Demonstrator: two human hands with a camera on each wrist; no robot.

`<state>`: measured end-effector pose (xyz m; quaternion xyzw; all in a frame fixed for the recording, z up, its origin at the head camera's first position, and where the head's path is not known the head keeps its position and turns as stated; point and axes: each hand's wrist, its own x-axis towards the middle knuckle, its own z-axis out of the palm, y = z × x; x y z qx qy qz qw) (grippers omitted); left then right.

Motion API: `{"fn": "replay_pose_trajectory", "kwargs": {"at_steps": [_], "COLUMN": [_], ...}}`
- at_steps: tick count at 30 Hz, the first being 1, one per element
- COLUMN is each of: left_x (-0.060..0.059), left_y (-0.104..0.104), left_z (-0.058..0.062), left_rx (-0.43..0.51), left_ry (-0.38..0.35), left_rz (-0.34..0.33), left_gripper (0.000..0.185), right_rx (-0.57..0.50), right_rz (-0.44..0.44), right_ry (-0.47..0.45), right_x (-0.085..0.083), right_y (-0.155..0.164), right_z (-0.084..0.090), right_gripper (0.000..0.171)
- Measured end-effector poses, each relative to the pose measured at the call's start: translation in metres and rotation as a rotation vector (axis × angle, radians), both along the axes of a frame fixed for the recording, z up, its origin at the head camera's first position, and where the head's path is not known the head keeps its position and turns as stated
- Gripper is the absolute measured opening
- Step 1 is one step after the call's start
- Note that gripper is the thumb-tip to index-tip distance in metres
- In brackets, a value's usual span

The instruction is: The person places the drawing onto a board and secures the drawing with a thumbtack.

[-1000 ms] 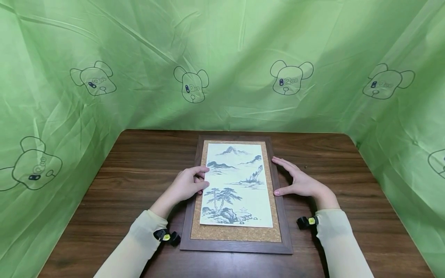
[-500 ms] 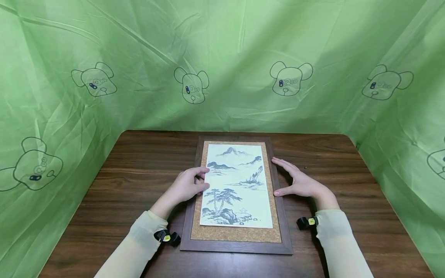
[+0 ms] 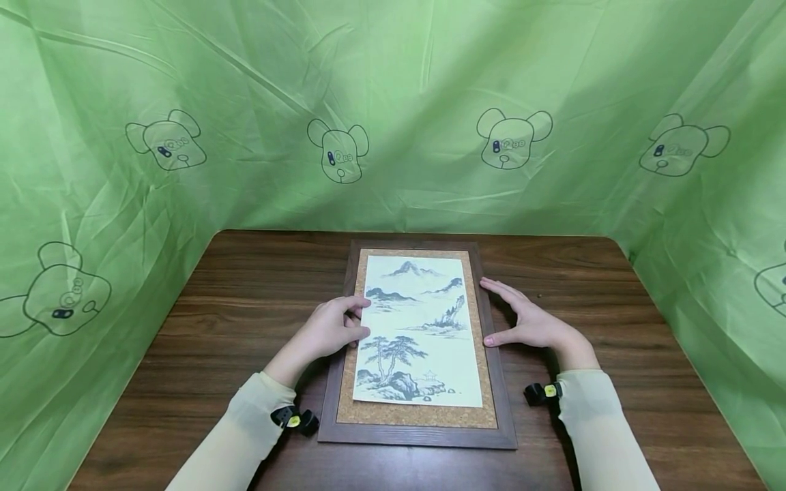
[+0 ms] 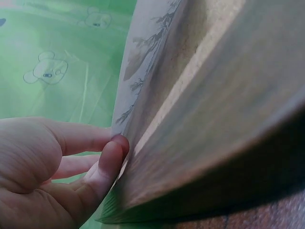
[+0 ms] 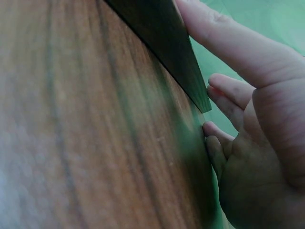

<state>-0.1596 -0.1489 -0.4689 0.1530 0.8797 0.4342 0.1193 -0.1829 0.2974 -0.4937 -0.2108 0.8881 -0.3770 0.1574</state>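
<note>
Green sheeting, wooden table (image 3: 245, 286), left hand (image 3: 328, 331) pinching print (image 3: 420, 327), right hand (image 3: 531, 320) flat against frame (image 3: 499, 382), fingertips hidden

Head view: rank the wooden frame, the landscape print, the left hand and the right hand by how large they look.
1. Wooden frame, the largest.
2. Landscape print, lying inside the frame's cork border.
3. Left hand and right hand: they look about alike, so no order between them.

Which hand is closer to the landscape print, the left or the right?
Left. The left hand pinches the landscape print at its left edge; the right hand rests at the wooden frame's right side, apart from the print.
</note>
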Motion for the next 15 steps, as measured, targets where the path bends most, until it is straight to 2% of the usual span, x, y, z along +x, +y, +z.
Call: {"fn": "replay_pose_trajectory", "kwargs": {"at_steps": [15], "left_x": [0.0001], "left_y": [-0.0011], "left_z": [0.0022], "left_rx": [-0.012], "left_ry": [-0.018], "left_rz": [-0.002], "left_gripper": [0.054], "right_rx": [-0.003], "right_rz": [0.003], "right_ry": [0.004], "right_x": [-0.0017], "right_y": [0.0001], "right_z": [-0.0010], "right_gripper": [0.119]}}
